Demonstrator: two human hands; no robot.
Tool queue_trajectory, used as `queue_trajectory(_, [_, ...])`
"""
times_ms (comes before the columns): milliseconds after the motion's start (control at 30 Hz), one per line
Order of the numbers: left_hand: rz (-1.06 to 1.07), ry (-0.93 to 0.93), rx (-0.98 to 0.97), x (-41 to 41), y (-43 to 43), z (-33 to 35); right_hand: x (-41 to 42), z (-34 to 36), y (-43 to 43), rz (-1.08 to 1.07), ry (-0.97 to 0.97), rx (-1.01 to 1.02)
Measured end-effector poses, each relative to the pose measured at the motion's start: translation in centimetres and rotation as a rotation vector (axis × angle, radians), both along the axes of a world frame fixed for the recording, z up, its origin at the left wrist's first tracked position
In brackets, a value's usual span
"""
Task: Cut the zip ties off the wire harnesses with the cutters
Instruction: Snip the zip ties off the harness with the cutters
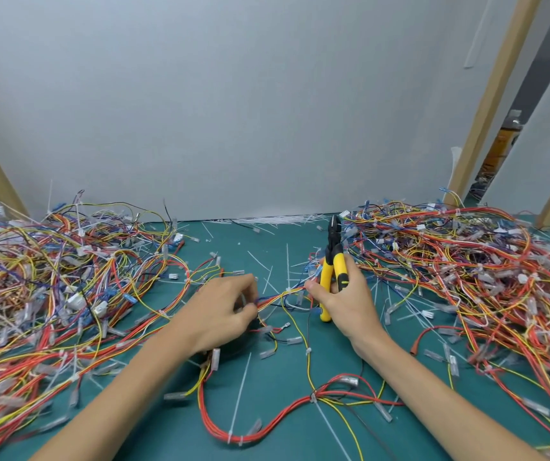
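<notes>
The left hand [227,311] pinches a bunch of wires with its fingertips. The bunch is part of a wire harness [278,297] that runs across to the right hand [345,304]. The harness lies in the middle of the green worktop [267,251], and its red wires loop down toward the near edge. A small white zip tie [288,289] sits on the harness between the two hands.

The right hand grips the yellow handles of the cutters [332,261]. The cutters stand up, with the black tip pointing away from the person and not touching the harness. The thumb is just beside the wires.

A big left pile [67,277] and a big right pile [466,261] of mixed wires lie on each side. Thin white cut zip ties [280,220] lie by the grey wall [233,94].
</notes>
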State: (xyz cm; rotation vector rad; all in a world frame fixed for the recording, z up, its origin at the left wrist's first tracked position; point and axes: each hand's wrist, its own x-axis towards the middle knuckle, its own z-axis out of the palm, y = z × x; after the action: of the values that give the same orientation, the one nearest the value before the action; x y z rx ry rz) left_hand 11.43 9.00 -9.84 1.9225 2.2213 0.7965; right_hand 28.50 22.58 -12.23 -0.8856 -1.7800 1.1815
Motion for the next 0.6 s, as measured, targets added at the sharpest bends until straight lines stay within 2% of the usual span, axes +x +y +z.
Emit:
queue_trajectory(300, [0.015,-0.147,-0.047,1.5,2.6,0.0,0.1,0.0,0.0,0.028,0.055,-0.019])
queue_trajectory(400, [0.087,-0.233,-0.060,0.2,2.2,0.4,-0.1,-0.1,-0.2,0.040,0.113,0.009])
queue_trajectory(433, [0.118,-0.365,-0.063,-0.1,1.9,0.4,-0.1,-0.1,-0.3,0.037,0.127,0.007])
queue_trajectory(533, [0.170,-0.987,-0.039,-0.7,1.4,0.2,0.0,0.1,-0.3,0.049,0.198,-0.085])
queue_trajectory(600, [0.210,-1.262,0.031,-1.0,1.5,0.2,0.1,0.6,-0.5,0.093,0.269,-0.175])
